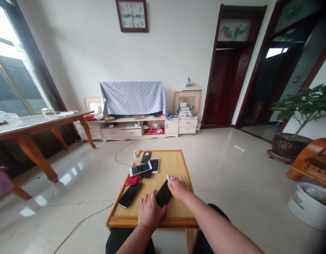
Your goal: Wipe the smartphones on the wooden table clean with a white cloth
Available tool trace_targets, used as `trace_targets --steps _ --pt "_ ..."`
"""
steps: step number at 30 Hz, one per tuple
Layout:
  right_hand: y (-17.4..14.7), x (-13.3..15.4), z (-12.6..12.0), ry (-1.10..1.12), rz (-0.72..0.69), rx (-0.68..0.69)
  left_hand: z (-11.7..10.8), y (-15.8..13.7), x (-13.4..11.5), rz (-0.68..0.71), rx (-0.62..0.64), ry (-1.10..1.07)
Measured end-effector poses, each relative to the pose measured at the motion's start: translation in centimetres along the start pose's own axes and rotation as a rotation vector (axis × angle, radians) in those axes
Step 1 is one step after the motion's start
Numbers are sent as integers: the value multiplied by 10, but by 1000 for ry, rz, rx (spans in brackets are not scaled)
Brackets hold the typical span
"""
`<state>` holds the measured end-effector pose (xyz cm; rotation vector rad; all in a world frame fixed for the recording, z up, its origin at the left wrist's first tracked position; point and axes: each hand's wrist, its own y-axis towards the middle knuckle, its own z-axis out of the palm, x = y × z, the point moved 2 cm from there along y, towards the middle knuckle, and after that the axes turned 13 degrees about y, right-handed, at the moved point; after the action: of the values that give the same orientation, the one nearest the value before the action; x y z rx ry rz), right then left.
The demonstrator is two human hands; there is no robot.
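A black smartphone (163,193) lies slantwise on the small wooden table (176,162). My left hand (150,211) is around its near left end, thumb and fingers at opposite edges. Over the phone's far right end is my right hand (179,188), fingers bent around a small white piece (168,177) that looks like a wipe. Another dark phone (130,195) rests near the table's left edge. Beyond it are a red phone or case (132,180), a white-framed phone (140,169) atop a black one (146,174), and a second white phone (155,165).
A clear pump bottle (136,158) and a black phone-like item (146,156) stand and lie at the table's far left corner. A raised wooden rim (152,222) borders the table. My knees are beneath its near edge. A cable (83,220) runs across the floor at left.
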<state>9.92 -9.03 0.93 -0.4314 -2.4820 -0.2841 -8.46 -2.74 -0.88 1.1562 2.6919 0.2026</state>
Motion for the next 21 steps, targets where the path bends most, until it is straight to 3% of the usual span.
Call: trace_targets --steps 4,11,16,21 --pt "2 18 15 6 -52 22 1 0 1 6 -20 10" --pt "-36 62 39 53 -217 113 0 1 3 -17 18 48" --pt "-57 52 32 71 -248 99 -2 0 3 -29 34 48" --pt "-50 30 19 72 -106 -5 -9 -3 0 -40 43 40"
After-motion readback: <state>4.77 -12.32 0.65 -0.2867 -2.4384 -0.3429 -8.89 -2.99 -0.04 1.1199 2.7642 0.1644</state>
